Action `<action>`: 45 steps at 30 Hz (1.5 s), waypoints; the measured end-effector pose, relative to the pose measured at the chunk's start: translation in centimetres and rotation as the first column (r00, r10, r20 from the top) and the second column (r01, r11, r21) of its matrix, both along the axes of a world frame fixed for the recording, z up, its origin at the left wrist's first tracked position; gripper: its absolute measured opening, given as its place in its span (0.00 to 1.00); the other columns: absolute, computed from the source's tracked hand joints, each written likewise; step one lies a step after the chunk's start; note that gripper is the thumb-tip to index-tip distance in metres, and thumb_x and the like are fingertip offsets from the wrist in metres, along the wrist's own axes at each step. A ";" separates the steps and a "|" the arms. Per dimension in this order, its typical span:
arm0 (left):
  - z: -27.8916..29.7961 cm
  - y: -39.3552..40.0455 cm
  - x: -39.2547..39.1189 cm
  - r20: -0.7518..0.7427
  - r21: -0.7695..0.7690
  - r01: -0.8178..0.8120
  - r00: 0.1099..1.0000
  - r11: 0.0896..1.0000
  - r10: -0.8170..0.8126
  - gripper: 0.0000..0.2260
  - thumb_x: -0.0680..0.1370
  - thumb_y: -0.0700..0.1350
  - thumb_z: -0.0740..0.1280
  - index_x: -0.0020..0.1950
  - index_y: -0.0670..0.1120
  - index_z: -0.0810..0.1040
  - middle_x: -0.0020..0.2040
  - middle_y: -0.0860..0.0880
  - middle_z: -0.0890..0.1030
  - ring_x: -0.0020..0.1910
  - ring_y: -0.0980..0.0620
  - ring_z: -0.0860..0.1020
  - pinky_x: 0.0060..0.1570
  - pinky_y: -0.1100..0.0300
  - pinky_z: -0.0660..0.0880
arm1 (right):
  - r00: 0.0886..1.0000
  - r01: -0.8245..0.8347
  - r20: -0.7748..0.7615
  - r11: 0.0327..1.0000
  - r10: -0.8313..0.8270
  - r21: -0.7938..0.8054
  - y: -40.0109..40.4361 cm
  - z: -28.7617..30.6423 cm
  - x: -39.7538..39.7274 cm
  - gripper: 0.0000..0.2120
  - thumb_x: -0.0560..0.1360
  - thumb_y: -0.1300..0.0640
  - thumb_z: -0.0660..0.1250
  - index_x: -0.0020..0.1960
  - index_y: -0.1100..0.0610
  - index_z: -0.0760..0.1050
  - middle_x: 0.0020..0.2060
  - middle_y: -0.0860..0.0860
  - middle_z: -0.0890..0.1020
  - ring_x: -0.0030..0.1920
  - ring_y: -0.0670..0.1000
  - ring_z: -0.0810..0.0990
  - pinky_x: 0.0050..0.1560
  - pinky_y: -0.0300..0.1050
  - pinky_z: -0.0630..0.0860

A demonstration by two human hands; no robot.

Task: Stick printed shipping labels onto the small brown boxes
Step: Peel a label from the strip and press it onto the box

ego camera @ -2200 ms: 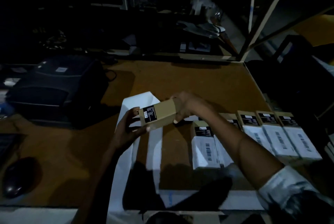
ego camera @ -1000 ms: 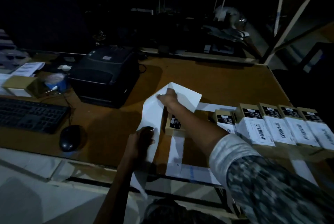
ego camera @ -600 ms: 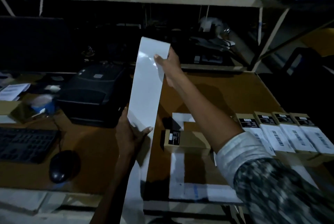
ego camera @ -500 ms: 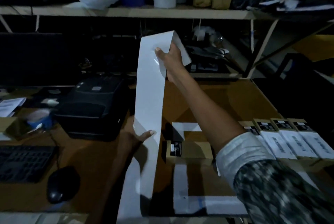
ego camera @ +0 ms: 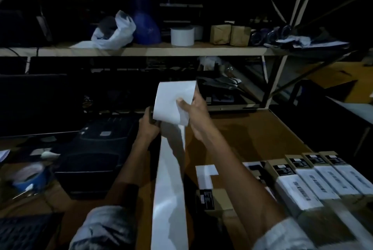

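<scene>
Since half a second ago we have brought both hands together high on the label strip (ego camera: 169, 179), folding its top over. Nearest us, one unlabelled box (ego camera: 217, 199) lies on the counter (ego camera: 252, 134), long axis left to right, beside the row of labelled boxes (ego camera: 323, 179). Running away from us and upward, the strip looks thin, limp and glossy, best pinched at its edges. Our left hand (ego camera: 148, 126) grips its left edge; our right hand (ego camera: 193, 112) pinches the folded top. Beyond sits the printer (ego camera: 96, 155).
</scene>
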State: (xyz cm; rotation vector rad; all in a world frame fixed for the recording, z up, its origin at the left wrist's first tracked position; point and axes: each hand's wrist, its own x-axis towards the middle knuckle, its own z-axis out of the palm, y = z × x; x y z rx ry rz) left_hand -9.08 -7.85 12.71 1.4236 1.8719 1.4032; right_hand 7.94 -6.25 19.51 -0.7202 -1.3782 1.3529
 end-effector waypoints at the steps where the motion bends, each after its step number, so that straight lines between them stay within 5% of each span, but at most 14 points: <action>1: -1.1 0.0 -0.2 -0.026 -0.015 0.042 0.999 0.999 -0.043 0.26 0.77 0.42 0.70 0.74 0.50 0.68 0.64 0.51 0.76 0.61 0.50 0.75 0.56 0.51 0.76 | 1.000 0.004 0.023 1.000 -0.004 0.008 -0.7 -1.1 0.4 0.23 0.80 0.61 0.69 0.73 0.56 0.69 0.65 0.55 0.79 0.63 0.56 0.80 0.62 0.62 0.78; 5: -4.5 -2.9 0.7 -0.018 0.007 -0.062 0.998 0.998 0.062 0.12 0.81 0.51 0.63 0.63 0.52 0.75 0.60 0.46 0.80 0.60 0.45 0.78 0.57 0.46 0.77 | 0.997 -0.026 0.067 1.000 0.026 -0.002 -3.5 -5.1 2.4 0.25 0.80 0.61 0.68 0.75 0.54 0.66 0.66 0.54 0.79 0.64 0.56 0.79 0.61 0.60 0.79; 8: -3.1 -6.9 2.9 0.555 -0.100 0.038 0.831 0.994 0.024 0.35 0.77 0.74 0.49 0.56 0.47 0.81 0.54 0.47 0.83 0.54 0.47 0.82 0.52 0.52 0.77 | 0.990 -0.094 0.101 0.994 0.099 -0.052 -5.7 -7.5 3.9 0.22 0.80 0.63 0.67 0.72 0.55 0.68 0.64 0.54 0.80 0.63 0.54 0.80 0.61 0.53 0.80; 10: -2.1 -8.8 3.5 0.711 -0.098 0.247 0.695 0.964 -0.105 0.43 0.74 0.76 0.42 0.57 0.47 0.84 0.54 0.44 0.85 0.54 0.48 0.83 0.52 0.54 0.76 | 0.979 -0.141 0.136 0.987 0.150 -0.071 -7.2 -9.1 4.6 0.20 0.80 0.64 0.67 0.70 0.54 0.70 0.62 0.51 0.82 0.62 0.51 0.81 0.60 0.49 0.80; 14: -0.8 -11.2 3.3 0.467 -0.117 0.284 0.861 0.952 -0.200 0.30 0.76 0.69 0.58 0.48 0.45 0.86 0.49 0.44 0.86 0.52 0.46 0.83 0.53 0.52 0.76 | 0.957 -0.184 0.194 0.969 0.215 -0.166 -9.6 -12.2 5.3 0.20 0.79 0.64 0.69 0.67 0.47 0.72 0.60 0.47 0.83 0.61 0.49 0.81 0.61 0.53 0.80; 18: -1.8 -12.3 3.2 0.334 -0.204 0.268 0.923 0.942 -0.190 0.14 0.75 0.57 0.70 0.58 0.54 0.81 0.50 0.53 0.84 0.49 0.54 0.81 0.41 0.60 0.76 | 0.944 -0.214 0.212 0.959 0.252 -0.187 -10.6 -13.1 5.5 0.22 0.79 0.64 0.69 0.67 0.45 0.71 0.60 0.46 0.82 0.62 0.50 0.80 0.62 0.55 0.79; 20: -2.2 -12.8 3.6 0.335 -0.223 0.181 0.937 0.958 -0.099 0.08 0.75 0.56 0.71 0.50 0.56 0.77 0.39 0.55 0.82 0.39 0.57 0.79 0.33 0.63 0.74 | 0.941 -0.230 0.211 0.957 0.265 -0.179 -10.7 -12.8 5.5 0.22 0.79 0.65 0.68 0.67 0.44 0.71 0.59 0.42 0.82 0.62 0.48 0.80 0.61 0.52 0.80; 22: -2.4 -13.0 4.1 0.368 -0.255 0.133 0.929 0.958 -0.031 0.09 0.75 0.56 0.72 0.51 0.56 0.76 0.43 0.52 0.82 0.40 0.54 0.80 0.36 0.60 0.77 | 0.939 -0.258 0.186 0.949 0.290 -0.179 -10.9 -12.6 5.6 0.24 0.79 0.66 0.67 0.68 0.44 0.69 0.59 0.42 0.82 0.62 0.48 0.80 0.62 0.52 0.79; 24: -2.6 -13.1 4.2 0.455 -0.239 0.133 0.890 0.962 -0.010 0.24 0.74 0.55 0.73 0.68 0.52 0.73 0.53 0.49 0.82 0.49 0.51 0.82 0.42 0.58 0.80 | 0.930 -0.288 0.179 0.939 0.322 -0.190 -11.0 -12.8 5.7 0.26 0.79 0.67 0.67 0.71 0.45 0.68 0.61 0.43 0.82 0.64 0.50 0.80 0.63 0.53 0.78; 27: -3.2 -13.2 4.3 0.531 -0.017 0.114 0.843 0.993 -0.087 0.36 0.72 0.45 0.76 0.76 0.49 0.64 0.53 0.48 0.85 0.49 0.52 0.85 0.41 0.59 0.81 | 0.923 -0.296 0.187 0.930 0.337 -0.217 -11.3 -13.2 5.9 0.27 0.78 0.68 0.68 0.69 0.43 0.68 0.61 0.41 0.81 0.63 0.46 0.79 0.62 0.48 0.79; 30: -3.9 -13.3 4.4 0.420 0.166 0.066 0.898 0.984 -0.131 0.32 0.73 0.34 0.75 0.73 0.48 0.67 0.59 0.45 0.82 0.56 0.50 0.83 0.48 0.57 0.82 | 0.918 -0.317 0.161 0.915 0.362 -0.250 -11.6 -13.2 6.1 0.26 0.78 0.69 0.68 0.67 0.44 0.70 0.56 0.38 0.83 0.59 0.43 0.81 0.54 0.42 0.81; 38: -6.0 -13.7 4.9 0.299 0.283 0.024 0.948 0.959 -0.112 0.13 0.76 0.33 0.71 0.60 0.38 0.79 0.62 0.43 0.81 0.60 0.47 0.82 0.54 0.51 0.81 | 0.981 -0.150 0.083 0.957 0.175 -0.249 -11.3 -13.1 5.3 0.12 0.81 0.57 0.67 0.64 0.56 0.78 0.57 0.47 0.85 0.57 0.48 0.84 0.51 0.40 0.80; 42: -7.0 -13.7 5.3 0.031 0.322 -0.009 1.000 0.947 -0.001 0.11 0.75 0.40 0.73 0.58 0.44 0.82 0.65 0.43 0.75 0.63 0.49 0.78 0.55 0.50 0.81 | 0.994 -0.025 0.097 0.971 0.050 -0.239 -11.5 -13.9 4.8 0.11 0.80 0.56 0.68 0.61 0.56 0.80 0.54 0.46 0.86 0.54 0.48 0.85 0.52 0.43 0.81; 45: -7.2 -13.6 6.4 -0.221 0.342 -0.138 0.950 0.929 0.222 0.10 0.73 0.45 0.77 0.54 0.49 0.85 0.72 0.41 0.68 0.68 0.42 0.70 0.65 0.53 0.70 | 0.998 0.029 0.065 0.973 -0.015 -0.228 -11.8 -14.1 4.5 0.09 0.79 0.59 0.69 0.59 0.56 0.81 0.50 0.44 0.87 0.51 0.46 0.85 0.48 0.40 0.81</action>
